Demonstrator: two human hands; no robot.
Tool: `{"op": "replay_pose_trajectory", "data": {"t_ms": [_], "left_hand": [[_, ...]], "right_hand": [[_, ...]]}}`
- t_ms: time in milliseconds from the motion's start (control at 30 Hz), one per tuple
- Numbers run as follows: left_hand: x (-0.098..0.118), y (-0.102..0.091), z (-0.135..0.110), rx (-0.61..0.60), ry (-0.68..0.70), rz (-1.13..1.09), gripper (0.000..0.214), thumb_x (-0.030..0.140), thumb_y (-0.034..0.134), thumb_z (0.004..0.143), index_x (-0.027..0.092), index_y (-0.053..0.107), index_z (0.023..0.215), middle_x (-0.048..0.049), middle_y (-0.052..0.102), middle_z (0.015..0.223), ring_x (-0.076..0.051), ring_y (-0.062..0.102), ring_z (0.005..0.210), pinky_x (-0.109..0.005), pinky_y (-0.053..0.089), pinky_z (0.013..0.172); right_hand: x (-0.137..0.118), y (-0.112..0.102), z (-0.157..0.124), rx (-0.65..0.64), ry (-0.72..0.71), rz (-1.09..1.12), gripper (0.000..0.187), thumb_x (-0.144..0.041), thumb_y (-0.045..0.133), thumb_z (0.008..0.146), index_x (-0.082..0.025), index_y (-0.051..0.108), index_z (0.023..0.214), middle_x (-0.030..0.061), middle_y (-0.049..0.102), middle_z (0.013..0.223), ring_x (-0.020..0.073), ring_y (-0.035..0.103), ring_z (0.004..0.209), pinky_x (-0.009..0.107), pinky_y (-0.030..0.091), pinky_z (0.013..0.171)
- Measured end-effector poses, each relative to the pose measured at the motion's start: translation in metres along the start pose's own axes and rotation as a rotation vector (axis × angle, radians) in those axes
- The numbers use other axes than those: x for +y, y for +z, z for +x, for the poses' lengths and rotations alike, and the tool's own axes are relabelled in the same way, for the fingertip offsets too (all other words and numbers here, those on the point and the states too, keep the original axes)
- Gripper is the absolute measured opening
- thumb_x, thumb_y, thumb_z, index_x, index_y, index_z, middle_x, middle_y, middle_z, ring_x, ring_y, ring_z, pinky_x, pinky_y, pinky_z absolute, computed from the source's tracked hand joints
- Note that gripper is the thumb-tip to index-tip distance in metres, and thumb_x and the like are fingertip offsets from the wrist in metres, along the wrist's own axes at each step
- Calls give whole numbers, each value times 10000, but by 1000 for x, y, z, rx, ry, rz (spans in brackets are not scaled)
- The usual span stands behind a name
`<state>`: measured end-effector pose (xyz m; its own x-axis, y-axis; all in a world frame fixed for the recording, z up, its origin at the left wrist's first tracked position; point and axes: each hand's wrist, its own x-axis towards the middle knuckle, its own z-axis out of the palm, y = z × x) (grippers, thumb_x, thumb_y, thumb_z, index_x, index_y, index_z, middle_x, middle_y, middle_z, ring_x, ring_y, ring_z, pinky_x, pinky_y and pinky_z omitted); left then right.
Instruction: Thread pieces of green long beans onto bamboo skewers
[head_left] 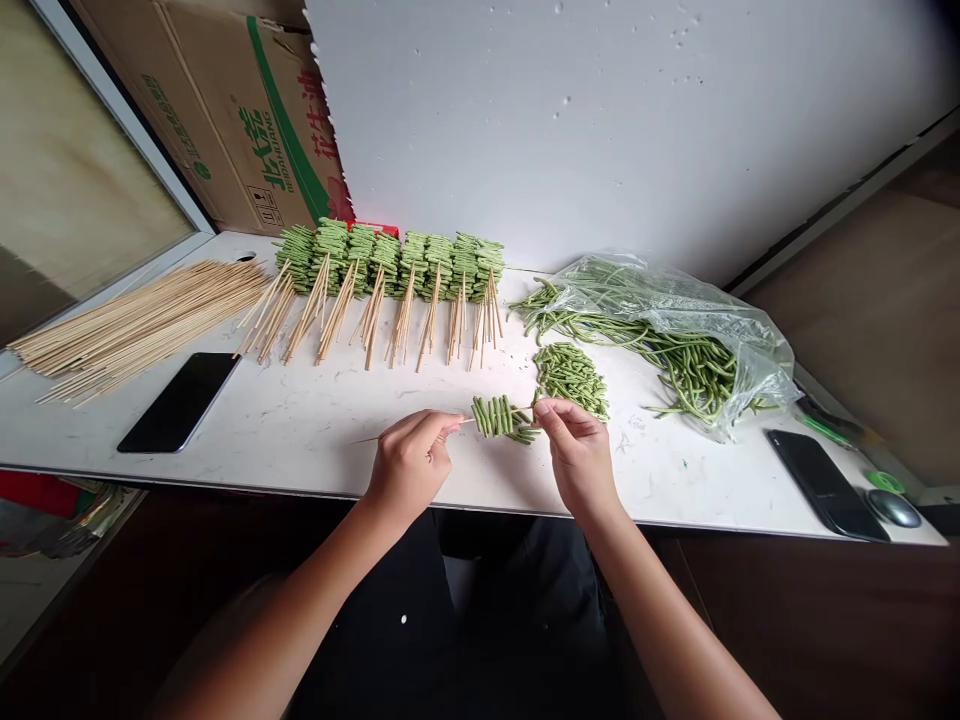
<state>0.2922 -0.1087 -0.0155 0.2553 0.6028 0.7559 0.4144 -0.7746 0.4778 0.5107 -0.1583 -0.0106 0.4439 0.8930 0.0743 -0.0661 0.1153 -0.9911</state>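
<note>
Left hand [409,462] pinches the thin, likely brittle skewer [468,421] by its bare end; right hand [576,455] grips its light, soft bean pieces [499,416].

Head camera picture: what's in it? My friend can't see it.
Two hands hold a bean skewer over a white table: the left hand pinches the stick and the right hand pinches its bean end. Behind lie a row of finished skewers, bare sticks, cut bean pieces and a bag of long beans.

Green bean pieces [501,416], white table [300,420]
</note>
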Motion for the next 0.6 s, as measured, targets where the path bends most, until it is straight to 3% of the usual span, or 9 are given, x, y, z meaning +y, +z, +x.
{"op": "replay_pose_trajectory", "data": {"t_ms": [233,600], "left_hand": [[1,1,0,76,148,104,415,-88,485,855,203,739,1006,-32,825,926,-184,799,844,-302,665,788],[8,7,-6,19,-4,-20,359,-36,522,898,219,758,989,-15,823,895,-179,800,820,-282,666,771]], "right_hand": [[4,11,-13,58,28,-1,210,-462,816,860,-255,789,877,26,722,865,203,636,841,363,516,826],[2,22,-23,32,-41,-50,206,-459,810,866,-259,775,832,47,748,919,223,651,870,377,518,812]]}}
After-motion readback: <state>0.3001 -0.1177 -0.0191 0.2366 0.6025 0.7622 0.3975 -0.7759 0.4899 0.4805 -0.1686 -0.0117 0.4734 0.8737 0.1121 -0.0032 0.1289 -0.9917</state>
